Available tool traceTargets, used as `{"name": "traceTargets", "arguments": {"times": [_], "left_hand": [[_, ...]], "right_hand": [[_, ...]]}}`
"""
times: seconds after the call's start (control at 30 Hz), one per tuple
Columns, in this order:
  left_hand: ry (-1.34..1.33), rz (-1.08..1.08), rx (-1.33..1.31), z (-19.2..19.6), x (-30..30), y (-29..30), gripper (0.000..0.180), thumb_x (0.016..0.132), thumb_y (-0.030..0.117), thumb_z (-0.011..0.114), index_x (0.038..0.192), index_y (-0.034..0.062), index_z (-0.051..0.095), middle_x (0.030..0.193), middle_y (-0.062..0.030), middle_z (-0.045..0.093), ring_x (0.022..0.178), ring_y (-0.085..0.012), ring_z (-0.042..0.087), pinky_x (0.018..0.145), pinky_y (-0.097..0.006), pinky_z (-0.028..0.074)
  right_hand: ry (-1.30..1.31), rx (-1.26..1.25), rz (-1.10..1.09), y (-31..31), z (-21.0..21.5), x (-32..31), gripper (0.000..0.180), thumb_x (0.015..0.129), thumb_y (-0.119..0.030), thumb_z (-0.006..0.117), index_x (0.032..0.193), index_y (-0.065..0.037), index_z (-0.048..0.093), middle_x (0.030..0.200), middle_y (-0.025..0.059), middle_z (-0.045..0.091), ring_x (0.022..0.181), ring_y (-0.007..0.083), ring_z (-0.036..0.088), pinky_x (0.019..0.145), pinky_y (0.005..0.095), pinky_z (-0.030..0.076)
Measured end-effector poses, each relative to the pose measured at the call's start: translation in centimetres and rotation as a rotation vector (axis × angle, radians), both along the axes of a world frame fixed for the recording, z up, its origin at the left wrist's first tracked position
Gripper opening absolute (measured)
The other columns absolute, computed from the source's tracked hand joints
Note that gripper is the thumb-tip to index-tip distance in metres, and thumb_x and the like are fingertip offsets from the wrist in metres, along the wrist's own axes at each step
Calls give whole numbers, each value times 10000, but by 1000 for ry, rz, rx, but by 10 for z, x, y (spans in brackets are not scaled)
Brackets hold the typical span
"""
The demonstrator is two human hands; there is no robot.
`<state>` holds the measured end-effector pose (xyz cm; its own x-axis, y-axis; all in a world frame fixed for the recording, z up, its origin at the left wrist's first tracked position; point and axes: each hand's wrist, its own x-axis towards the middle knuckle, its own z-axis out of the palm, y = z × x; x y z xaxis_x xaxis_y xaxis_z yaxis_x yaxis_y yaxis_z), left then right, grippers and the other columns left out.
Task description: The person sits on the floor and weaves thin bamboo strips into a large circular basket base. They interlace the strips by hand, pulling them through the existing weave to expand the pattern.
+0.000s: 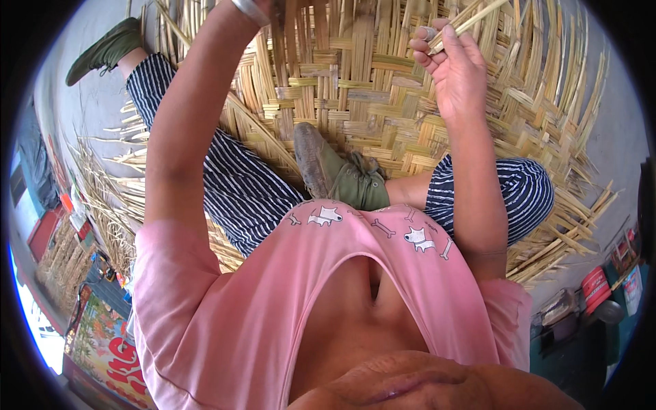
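Observation:
A large mat of woven flat reed strips [369,116] spreads out under me, its loose strip ends fanning out at the sides. My right hand [456,65] is raised over its far right part, palm up, fingers curled round a pale reed strip [478,19] that slants up to the right. Something whitish wraps one of its fingers. At the top edge, my left arm reaches over the mat with a silver bangle [251,11] at the wrist. The left hand is nearly all cut off by the frame, so its fingers are hidden.
My green shoes [355,181] and striped trouser legs [253,184] rest on and beside the mat. Loose reed strips [102,198] lie in a heap at left. Grey floor [618,130] surrounds the mat. A red object [596,290] and dark items stand at the lower right.

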<state>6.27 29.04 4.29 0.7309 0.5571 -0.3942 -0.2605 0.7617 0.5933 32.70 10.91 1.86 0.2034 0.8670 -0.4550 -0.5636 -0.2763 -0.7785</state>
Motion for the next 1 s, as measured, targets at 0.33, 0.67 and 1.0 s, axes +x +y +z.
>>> {"name": "traceTargets", "arguments": {"times": [0.33,0.67,1.0], "left_hand": [[333,-453,78,9,47,25,647,989,356,673,1415,-73,442,963,-193,726,713,-214,729,664,-272,649],[223,-238,159,4,86,22,306,994,305,675,1115,24,665,1148,-137,675,1111,-243,640,977,-413,538],[-129,-364,224,-18,84,16,337,984,368,668,1153,77,679,1165,-149,699,1093,-247,674,907,-433,581]], "right_hand": [[-49,-1,21,-3,11,-4,250,1066,-218,557,1212,-27,625,1027,146,728,885,204,716,788,322,592],[-250,-139,-35,9,35,5,218,1094,-169,463,1219,-32,577,899,81,695,727,126,670,604,246,546],[-403,-75,92,6,21,5,285,1076,-220,529,1230,1,623,991,125,731,803,154,700,708,279,565]]}}
